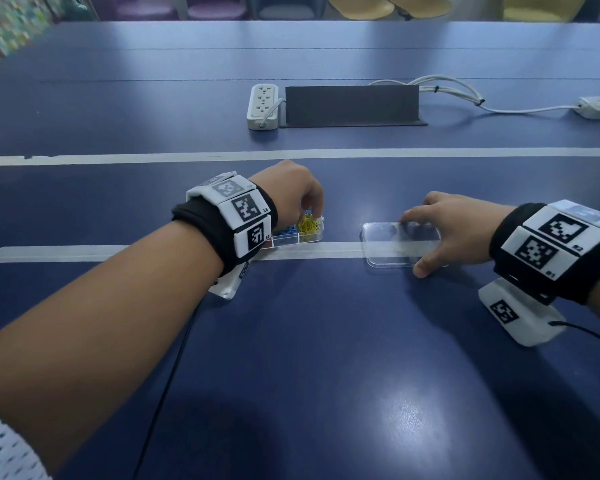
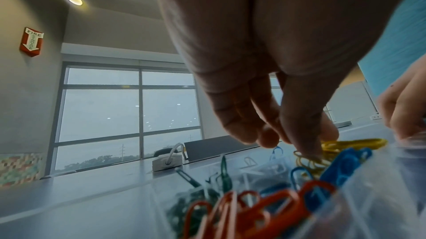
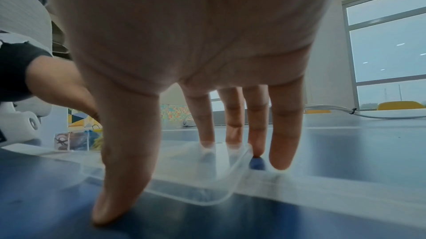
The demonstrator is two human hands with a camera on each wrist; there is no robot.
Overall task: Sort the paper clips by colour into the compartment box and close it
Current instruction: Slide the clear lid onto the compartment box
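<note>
The head camera looked forward and down across the tabletop (image 1: 326, 341). Both wrist cameras sat low, close behind their fingers (image 2: 239, 115); all three caught the box (image 1: 283, 241).

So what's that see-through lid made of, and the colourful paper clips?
The lid looks like clear, glossy hard plastic: you see the tape through it and it shines. The paper clips look plastic-coated, smooth and brightly coloured; probably wire inside, though that's hidden.
</note>
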